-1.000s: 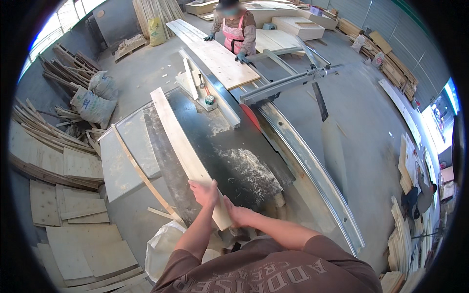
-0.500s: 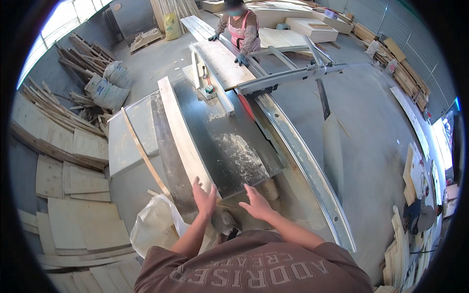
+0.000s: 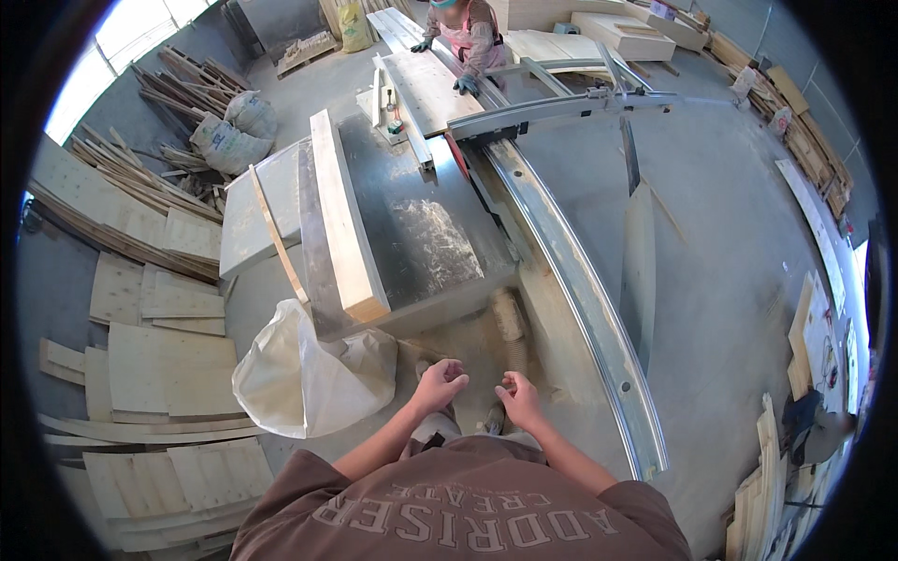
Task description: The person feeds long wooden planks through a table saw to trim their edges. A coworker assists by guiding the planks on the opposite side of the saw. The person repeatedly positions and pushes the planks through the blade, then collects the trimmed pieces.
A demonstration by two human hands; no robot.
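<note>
- Just short of the surface [image 3: 398, 178], the left hand [image 3: 437, 387] hangs in the air, its grip loosely curled and empty, thumb and fingers a little apart.
- Beside it, also short of the surface, is the right hand [image 3: 520, 400] – fingers bent, grip apart and holding nothing; the two hands do not touch.
- A white sack [image 3: 281, 383] slumps on the floor at the near left corner of the surface, its mouth gaping.
- A ribbed hose [image 3: 508, 323] stands below the near right edge of the surface.
- The thick plank [image 3: 344, 224] lies lengthwise along the left part of the surface, clear of both hands, its near end at the front edge.
- To the right of the plank, pale sawdust [image 3: 435, 238] is spread over the dark surface.
- A thin wooden strip [image 3: 278, 229] slants along the left side of the surface.
- A long metal rail [image 3: 571, 252] runs down the right side of the surface.
- Towards the far end of the surface sit a metal fence [image 3: 412, 122] and, just left of it, a tape measure [image 3: 396, 125].
- Beyond the surface a co-worker [image 3: 472, 42] rests gloved hands on a wide board [image 3: 430, 89].
</note>
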